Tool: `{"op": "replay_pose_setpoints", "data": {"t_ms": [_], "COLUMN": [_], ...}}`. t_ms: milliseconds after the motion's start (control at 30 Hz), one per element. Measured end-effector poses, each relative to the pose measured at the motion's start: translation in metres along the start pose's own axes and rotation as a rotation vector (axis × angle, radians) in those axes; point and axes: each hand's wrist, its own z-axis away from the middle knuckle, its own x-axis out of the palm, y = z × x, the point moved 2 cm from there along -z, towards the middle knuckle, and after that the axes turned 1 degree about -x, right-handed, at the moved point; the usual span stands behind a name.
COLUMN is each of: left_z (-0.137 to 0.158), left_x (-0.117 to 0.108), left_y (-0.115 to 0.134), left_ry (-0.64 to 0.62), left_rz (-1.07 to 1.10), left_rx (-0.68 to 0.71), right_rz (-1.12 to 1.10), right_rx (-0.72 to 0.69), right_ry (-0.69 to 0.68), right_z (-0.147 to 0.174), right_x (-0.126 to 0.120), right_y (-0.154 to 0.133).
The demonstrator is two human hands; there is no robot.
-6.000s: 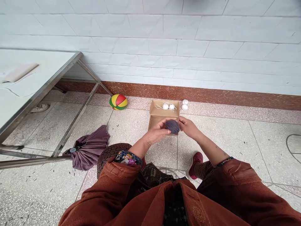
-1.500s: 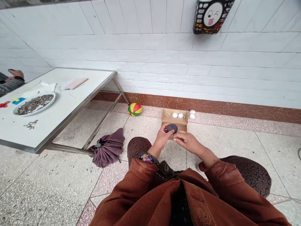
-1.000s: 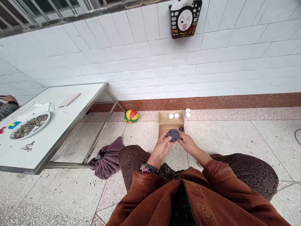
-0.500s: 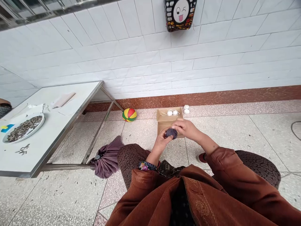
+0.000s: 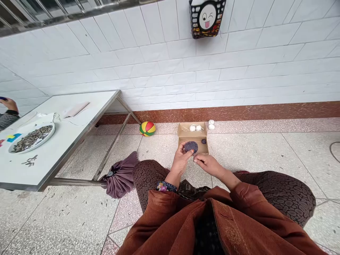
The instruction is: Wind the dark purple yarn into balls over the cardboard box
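Note:
My left hand [image 5: 180, 158] is closed round a dark purple-grey ball of yarn [image 5: 191, 146], its thumb across the front. Just to the right and slightly lower, my right hand [image 5: 207, 163] pinches a strand of the same yarn [image 5: 194, 156] that runs off the ball. Behind the hands an open cardboard box [image 5: 181, 131] lies on the floor. A smaller dark yarn ball [image 5: 203, 141] sits in its right side, and two white yarn balls [image 5: 196, 128] rest on the flap at the back.
Two more white balls [image 5: 211, 124] lie by the wall. A colourful ball [image 5: 147, 129] is near the table leg. On the white table [image 5: 71, 131] stands a plate [image 5: 51, 136] of seeds. A purple cloth bag [image 5: 120, 177] lies below. Another person's hand [image 5: 10, 105] shows far left.
My right hand has moved down from above the yarn ball to below its right side. The ball has turned in my left hand, and the small dark ball in the box has come into view.

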Motion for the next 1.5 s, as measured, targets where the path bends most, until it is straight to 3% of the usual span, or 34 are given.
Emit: {"op": "replay_pose_setpoints", "data": {"t_ms": [100, 200, 333, 433, 600, 700, 800, 900, 1000, 1133, 1200, 1333, 1433, 1500], "left_z": [0.0, 0.003, 0.011, 0.016, 0.011, 0.005, 0.003, 0.006, 0.013, 0.023, 0.024, 0.017, 0.012, 0.01], "left_x": [-0.005, -0.007, 0.0, 0.005, -0.001, -0.01, -0.013, -0.007, 0.003, 0.012, 0.012, 0.003, -0.004, -0.006], "left_y": [-0.002, -0.004, 0.0, 0.006, 0.01, 0.005, 0.001, -0.001, 0.002, 0.007, 0.008, 0.005, -0.001, -0.005], "left_ry": [0.029, -0.049, -0.242, -0.302, -0.12, 0.028, 0.054, -0.051, -0.204, -0.339, -0.297, -0.074, 0.061, 0.098], "left_rz": [-0.146, -0.191, -0.156, -0.067, 0.018, -0.048, -0.15, -0.193, -0.126, -0.031, 0.0, 0.02, 0.008, -0.018], "left_rx": [0.06, 0.056, 0.011, -0.006, 0.016, 0.048, 0.068, 0.063, 0.026, -0.012, -0.012, 0.016, -0.005, -0.023], "right_rz": [0.041, 0.083, 0.087, -0.018, -0.004, -0.025, 0.006, 0.06, 0.104, 0.012, -0.031, -0.01, 0.001, 0.034], "right_rx": [-0.109, -0.195, -0.128, -0.017, 0.17, 0.035, -0.11, -0.169, -0.137, -0.043, 0.046, 0.136, 0.028, -0.058], "right_ry": [-0.014, 0.031, 0.09, 0.055, 0.083, 0.003, -0.078, -0.006, 0.079, 0.105, 0.136, 0.128, 0.011, -0.055], "right_z": [-0.004, -0.021, -0.051, -0.06, -0.029, -0.005, 0.001, -0.016, -0.041, -0.053, -0.044, -0.007, 0.014, 0.018], "right_x": [-0.021, -0.045, -0.063, -0.053, -0.01, 0.006, -0.004, -0.036, -0.066, -0.067, -0.051, -0.013, 0.003, 0.001], "right_y": [-0.029, -0.042, -0.022, 0.006, 0.026, 0.006, -0.025, -0.044, -0.039, -0.009, 0.006, 0.016, 0.0, -0.017]}}
